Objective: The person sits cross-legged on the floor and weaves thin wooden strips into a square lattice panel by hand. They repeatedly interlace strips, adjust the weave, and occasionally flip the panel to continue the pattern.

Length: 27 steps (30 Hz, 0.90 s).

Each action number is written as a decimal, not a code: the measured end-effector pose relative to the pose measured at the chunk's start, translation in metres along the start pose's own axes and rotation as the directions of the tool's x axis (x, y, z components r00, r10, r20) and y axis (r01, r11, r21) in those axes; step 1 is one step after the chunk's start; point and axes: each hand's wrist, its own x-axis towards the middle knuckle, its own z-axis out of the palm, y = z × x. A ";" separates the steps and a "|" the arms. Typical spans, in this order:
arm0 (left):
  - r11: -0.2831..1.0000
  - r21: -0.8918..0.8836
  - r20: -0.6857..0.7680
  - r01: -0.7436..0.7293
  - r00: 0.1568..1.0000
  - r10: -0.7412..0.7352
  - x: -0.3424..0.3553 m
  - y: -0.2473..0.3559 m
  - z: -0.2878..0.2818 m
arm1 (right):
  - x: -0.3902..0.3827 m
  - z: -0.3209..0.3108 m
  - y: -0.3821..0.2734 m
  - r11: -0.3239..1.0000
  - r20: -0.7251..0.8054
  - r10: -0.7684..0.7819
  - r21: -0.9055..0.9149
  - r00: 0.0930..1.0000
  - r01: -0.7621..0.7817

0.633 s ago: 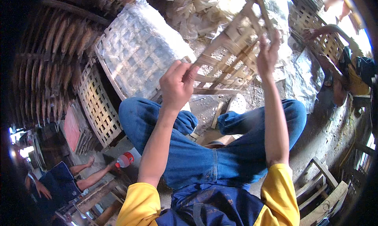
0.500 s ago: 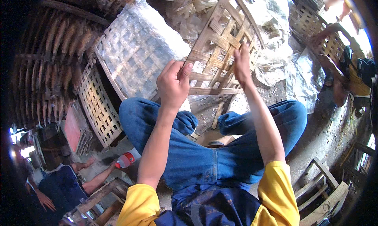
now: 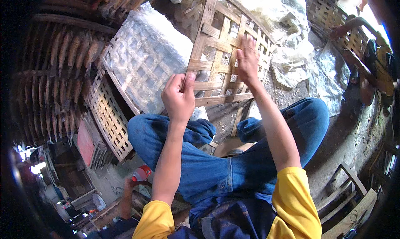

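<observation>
A woven bamboo lattice panel [image 3: 218,43] with a wooden rim is held tilted above my crossed legs. My left hand [image 3: 179,96] is closed on its left edge near the lower corner, the thumb over the rim. Against the middle of the lattice lies my right hand [image 3: 248,63], its fingers stretched out and upward, open. Gaps between the flat strips show the ground behind. Just left of the panel stands a large woven basket covered with clear plastic [image 3: 152,64].
Crumpled plastic sheeting [image 3: 287,43] lies beyond the panel. At the left are a woven basket side [image 3: 109,114] and racks of long brown pieces [image 3: 68,51]. A person's hand is at a red-labelled bottle [image 3: 142,172]. Another person's arm [image 3: 358,64] is far right; a wooden frame [image 3: 348,216], lower right.
The panel has shifted slightly left. My right hand has moved left and down across the lattice, its fingers now spread on it. At the left, the other person has moved, a hand now at the bottle.
</observation>
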 end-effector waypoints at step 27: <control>0.999 -0.041 -0.018 -0.025 1.000 0.025 0.008 0.005 0.007 | 0.026 -0.057 0.033 0.950 -0.136 0.288 0.167 0.948 -0.265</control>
